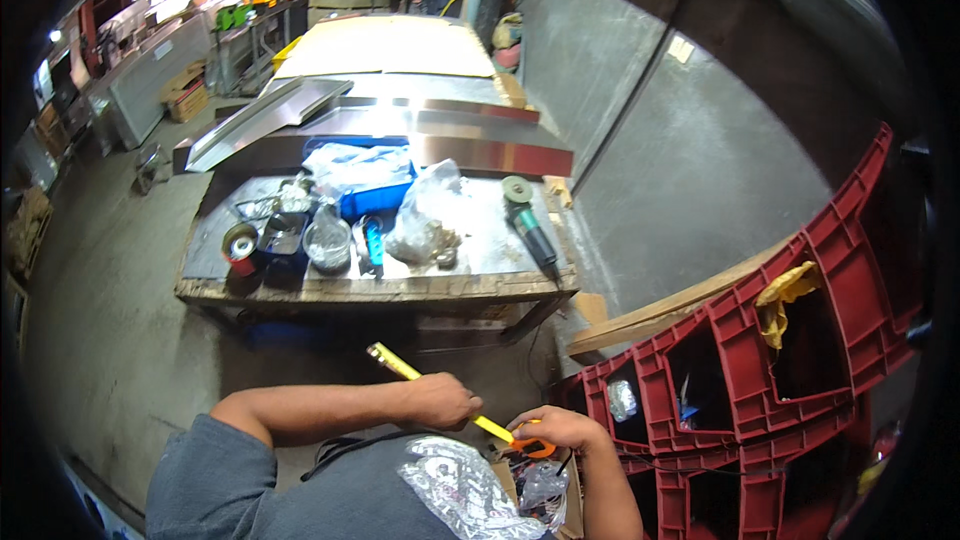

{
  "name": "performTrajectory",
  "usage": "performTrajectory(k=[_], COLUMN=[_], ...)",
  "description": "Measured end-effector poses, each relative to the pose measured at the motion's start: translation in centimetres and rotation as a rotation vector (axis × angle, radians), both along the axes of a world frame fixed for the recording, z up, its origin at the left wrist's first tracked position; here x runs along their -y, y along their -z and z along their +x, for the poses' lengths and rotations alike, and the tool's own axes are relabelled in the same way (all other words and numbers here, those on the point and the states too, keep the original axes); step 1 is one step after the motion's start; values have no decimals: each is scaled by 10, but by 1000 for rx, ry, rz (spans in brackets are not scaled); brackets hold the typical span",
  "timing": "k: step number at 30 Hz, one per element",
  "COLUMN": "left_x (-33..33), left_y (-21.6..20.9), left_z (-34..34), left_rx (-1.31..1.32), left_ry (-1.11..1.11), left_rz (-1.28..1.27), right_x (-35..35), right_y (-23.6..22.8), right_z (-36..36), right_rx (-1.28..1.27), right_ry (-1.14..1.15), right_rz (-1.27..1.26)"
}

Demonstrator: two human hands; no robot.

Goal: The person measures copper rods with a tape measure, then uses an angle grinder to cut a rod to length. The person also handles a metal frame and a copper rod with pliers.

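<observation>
A yellow tape measure (492, 428) is stretched between my two hands in front of my body. My left hand (445, 402) is closed round its blade, and the free end pokes out beyond my fist toward the workbench. The orange case sits in my right hand (562, 429), fingers curled over it; part of the case is hidden by them. Just below my right hand, a cardboard box (572, 500) holds a clear plastic bag (543, 490) and small items too jumbled to make out.
Ahead stands a workbench (400, 290) bearing an angle grinder (530, 225), a blue bin (375, 202), a tape roll (240, 245), plastic bags and metal channels (265, 125). A red plastic rack (740, 380) with open compartments stands at right, and large grey sheets (700, 130) lean behind it.
</observation>
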State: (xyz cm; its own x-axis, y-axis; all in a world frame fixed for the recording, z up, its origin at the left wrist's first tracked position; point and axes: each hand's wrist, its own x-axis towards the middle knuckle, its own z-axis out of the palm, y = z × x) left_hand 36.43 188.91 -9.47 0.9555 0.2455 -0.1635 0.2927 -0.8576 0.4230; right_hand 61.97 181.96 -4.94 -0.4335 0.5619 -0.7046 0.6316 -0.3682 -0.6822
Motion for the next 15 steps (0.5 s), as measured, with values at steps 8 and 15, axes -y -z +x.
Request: performTrajectory(k=[8, 15], left_x=[-1, -49], left_y=[2, 11], left_z=[2, -21], left_rx=[-106, -259], left_ry=[27, 2], left_rz=[188, 274], right_x=[25, 56], right_y=[61, 79], right_z=[2, 8], right_rx=[-388, -304], right_ry=[354, 340], right_rz=[-345, -293])
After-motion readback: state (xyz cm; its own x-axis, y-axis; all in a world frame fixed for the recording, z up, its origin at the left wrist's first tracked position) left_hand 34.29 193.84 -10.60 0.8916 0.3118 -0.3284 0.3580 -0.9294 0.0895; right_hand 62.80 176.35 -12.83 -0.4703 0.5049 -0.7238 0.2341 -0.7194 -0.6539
